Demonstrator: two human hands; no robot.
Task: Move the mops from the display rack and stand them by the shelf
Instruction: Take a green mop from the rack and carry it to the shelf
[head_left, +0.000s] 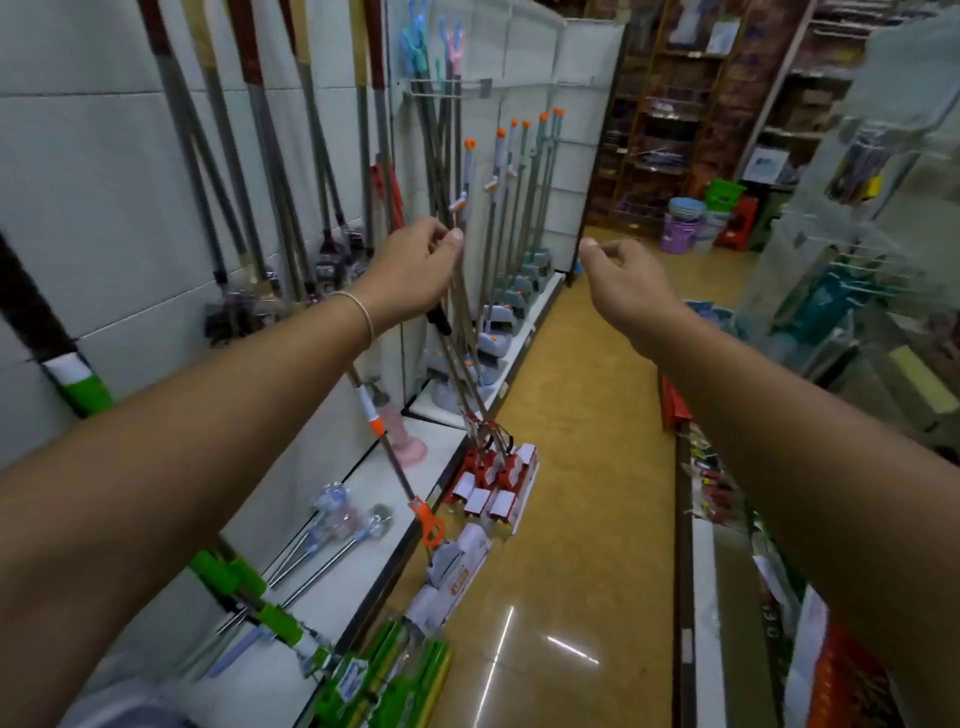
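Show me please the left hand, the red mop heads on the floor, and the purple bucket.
left hand (415, 270), head view, back of hand.
red mop heads (493, 478), head view, red clamp part.
purple bucket (679, 233), head view, side wall.

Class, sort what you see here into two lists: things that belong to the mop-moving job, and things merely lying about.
Job:
left hand, gripping the metal mop handles
red mop heads on the floor
white shelf
right hand, holding nothing

Lying about:
purple bucket
green basket
hanging brooms
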